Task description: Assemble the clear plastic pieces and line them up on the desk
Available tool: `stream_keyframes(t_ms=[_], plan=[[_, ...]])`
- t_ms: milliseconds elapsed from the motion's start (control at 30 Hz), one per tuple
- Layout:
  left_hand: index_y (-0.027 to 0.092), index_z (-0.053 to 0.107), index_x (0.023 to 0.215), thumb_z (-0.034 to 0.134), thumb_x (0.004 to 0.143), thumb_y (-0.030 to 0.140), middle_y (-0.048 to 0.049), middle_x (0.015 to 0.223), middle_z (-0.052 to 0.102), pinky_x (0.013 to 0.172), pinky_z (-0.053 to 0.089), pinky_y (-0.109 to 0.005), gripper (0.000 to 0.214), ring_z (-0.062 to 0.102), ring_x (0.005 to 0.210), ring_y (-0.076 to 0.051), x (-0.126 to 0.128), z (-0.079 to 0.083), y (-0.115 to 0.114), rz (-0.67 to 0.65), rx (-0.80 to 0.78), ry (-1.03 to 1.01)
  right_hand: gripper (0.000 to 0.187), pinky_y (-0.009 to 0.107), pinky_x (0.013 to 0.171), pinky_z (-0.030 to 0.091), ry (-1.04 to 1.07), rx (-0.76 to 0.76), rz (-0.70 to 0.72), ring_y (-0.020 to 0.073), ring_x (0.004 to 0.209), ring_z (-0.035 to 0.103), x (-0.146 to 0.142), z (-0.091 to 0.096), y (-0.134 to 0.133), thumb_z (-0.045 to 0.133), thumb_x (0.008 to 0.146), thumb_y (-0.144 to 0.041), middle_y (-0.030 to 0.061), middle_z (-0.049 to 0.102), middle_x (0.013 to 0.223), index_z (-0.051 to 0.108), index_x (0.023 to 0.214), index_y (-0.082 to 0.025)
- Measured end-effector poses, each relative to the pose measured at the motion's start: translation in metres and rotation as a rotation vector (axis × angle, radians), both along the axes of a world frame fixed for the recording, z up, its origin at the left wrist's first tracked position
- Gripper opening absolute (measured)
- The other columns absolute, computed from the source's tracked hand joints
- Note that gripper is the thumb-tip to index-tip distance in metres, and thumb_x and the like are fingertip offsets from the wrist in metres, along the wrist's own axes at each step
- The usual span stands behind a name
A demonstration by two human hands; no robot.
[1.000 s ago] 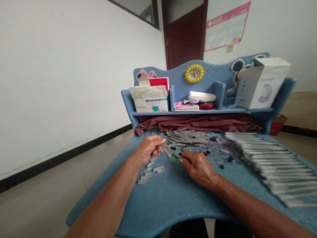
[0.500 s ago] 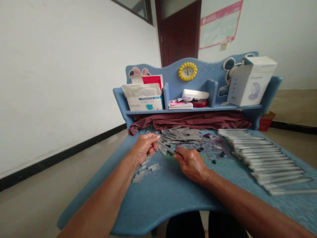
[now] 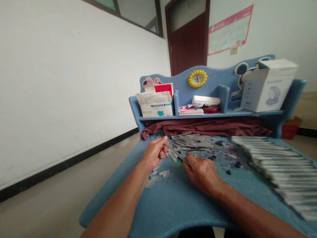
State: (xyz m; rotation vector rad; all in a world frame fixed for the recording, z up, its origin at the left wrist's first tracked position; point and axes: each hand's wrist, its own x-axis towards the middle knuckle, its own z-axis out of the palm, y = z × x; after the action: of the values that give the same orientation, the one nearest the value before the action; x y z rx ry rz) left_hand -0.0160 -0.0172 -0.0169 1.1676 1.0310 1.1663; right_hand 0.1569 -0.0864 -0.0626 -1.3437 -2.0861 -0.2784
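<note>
A thin translucent pen slants between my two hands above the blue desk. The fingertips of my left hand are pinched at its upper end. My right hand grips its lower end, with the fingers closed. Just behind the hands lies a loose pile of clear pen parts. Several short clear pen caps lie near my left wrist. Small black pieces are scattered beyond my right hand. To the right, many pens lie side by side in a long row.
A blue shelf rises along the desk's back, holding a mask box, a red round tin and a tall white box. A checked cloth is bunched underneath. A white wall stands at the left.
The head view has swung left and up, so the desk and hands appear farther right and slightly lower. Both hands keep hold of the pen in nearly the same pose.
</note>
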Motion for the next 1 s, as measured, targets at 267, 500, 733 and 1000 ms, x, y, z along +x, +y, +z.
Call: stream_keyframes(t_ms=[267,500,733,1000], plan=[[0.011,0.059,0.075,0.056,0.071,0.036,0.0043,0.039,0.047,0.031,0.02,-0.015,0.026,0.031,0.027,-0.003,0.002,0.001,-0.002,0.109,0.079,0.177,0.021,0.028,0.049,0.019,-0.082,0.047,0.035,0.0135,0.051,0.056,-0.001,-0.002,-0.002,0.037,0.085,-0.021,0.002,0.063,0.059,0.054,0.073,-0.018],[0.01,0.061,0.089,0.053,0.073,0.035,0.0018,0.044,0.053,0.034,0.026,-0.016,0.03,0.039,0.032,-0.005,-0.001,0.004,-0.005,0.05,0.22,0.216,0.022,0.027,0.048,0.02,0.045,-0.064,0.049,0.0127,0.043,0.051,-0.002,-0.002,-0.004,0.037,0.085,-0.029,0.0007,0.061,0.054,0.055,0.078,-0.019],[0.011,0.061,0.093,0.052,0.075,0.037,0.0005,0.047,0.057,0.035,0.029,-0.017,0.033,0.043,0.033,-0.006,-0.004,0.008,-0.007,0.005,0.27,0.214,0.024,0.023,0.049,0.028,0.204,-0.273,0.136,0.0125,0.046,0.049,-0.001,0.002,-0.006,0.034,0.086,-0.031,-0.0004,0.053,0.051,0.054,0.082,-0.019],[0.012,0.061,0.094,0.052,0.075,0.038,0.0012,0.047,0.056,0.035,0.031,-0.017,0.034,0.044,0.034,-0.007,-0.005,0.012,-0.011,0.005,0.329,0.231,0.025,0.023,0.052,0.032,0.391,-0.469,0.295,0.0116,0.051,0.046,-0.001,0.008,-0.008,0.033,0.087,-0.033,-0.0014,0.049,0.056,0.052,0.078,-0.019]])
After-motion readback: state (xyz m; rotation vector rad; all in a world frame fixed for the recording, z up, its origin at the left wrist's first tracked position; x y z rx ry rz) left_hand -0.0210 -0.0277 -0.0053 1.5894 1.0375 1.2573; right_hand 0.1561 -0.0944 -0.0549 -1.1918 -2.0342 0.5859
